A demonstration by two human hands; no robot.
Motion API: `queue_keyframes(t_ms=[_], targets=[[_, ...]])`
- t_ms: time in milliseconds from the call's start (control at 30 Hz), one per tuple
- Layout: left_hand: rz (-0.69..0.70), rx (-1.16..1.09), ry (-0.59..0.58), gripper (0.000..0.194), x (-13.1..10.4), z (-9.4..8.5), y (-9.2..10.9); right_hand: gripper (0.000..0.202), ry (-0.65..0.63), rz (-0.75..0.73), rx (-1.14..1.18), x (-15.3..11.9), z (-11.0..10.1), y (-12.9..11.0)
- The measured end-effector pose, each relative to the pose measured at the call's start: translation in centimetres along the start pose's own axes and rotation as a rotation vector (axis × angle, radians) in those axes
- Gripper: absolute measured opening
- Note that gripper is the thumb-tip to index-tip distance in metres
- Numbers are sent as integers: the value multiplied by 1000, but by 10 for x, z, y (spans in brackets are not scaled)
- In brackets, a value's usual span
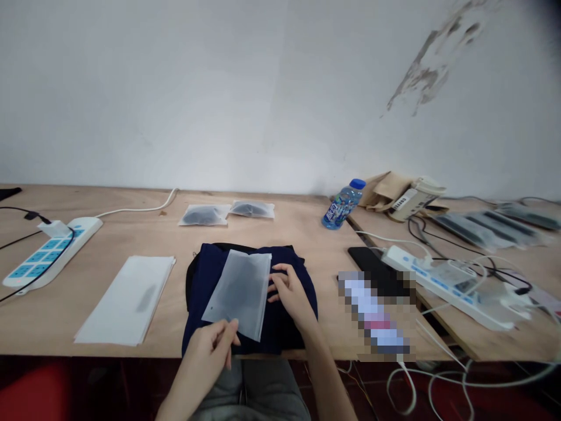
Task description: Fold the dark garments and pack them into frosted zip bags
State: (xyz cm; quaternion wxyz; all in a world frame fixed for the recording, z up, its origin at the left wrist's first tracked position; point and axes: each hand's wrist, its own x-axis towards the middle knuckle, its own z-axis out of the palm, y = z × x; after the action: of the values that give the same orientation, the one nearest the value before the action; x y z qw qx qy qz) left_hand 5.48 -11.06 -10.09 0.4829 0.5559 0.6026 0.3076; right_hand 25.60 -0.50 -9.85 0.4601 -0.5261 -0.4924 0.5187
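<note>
A flat, frosted zip bag (241,286) lies tilted over a folded navy garment (199,292) at the front of the table. Something dark shows through the bag; whether it is inside or the cloth beneath, I cannot tell. At the bag's lower edge, my left hand (210,348) is closed, thumb and forefinger pinching the plastic. My right hand (291,292) is by the bag's right edge, fingers bent and apart, fingertips close to the seal. To the left is a stack of similar frosted bags (125,298). Two filled bags (204,215) lie farther back.
Left is a power strip (55,251) with plugs and cables. On the right are a blue-capped bottle (344,204), a blurred-out phone (372,313), a dark flat object (377,269), another power strip (447,286), a coffee cup (414,199) and packaged dark items (486,228). Cables hang off the front edge.
</note>
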Motion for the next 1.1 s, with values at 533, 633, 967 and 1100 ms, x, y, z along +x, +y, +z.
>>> queue_keyframes(t_ms=[533, 633, 967, 1100], targets=[[70, 486, 231, 23, 93, -51, 0, 33, -77, 78, 55, -12, 7, 6], [54, 455, 211, 28, 96, -53, 3, 38, -91, 84, -69, -9, 13, 10], [105, 422, 274, 20, 93, -43, 13, 24, -120, -27, -136, -7, 32, 3], [135, 415, 457, 24, 80, -52, 7, 20, -44, -122, -220, -9, 23, -4]])
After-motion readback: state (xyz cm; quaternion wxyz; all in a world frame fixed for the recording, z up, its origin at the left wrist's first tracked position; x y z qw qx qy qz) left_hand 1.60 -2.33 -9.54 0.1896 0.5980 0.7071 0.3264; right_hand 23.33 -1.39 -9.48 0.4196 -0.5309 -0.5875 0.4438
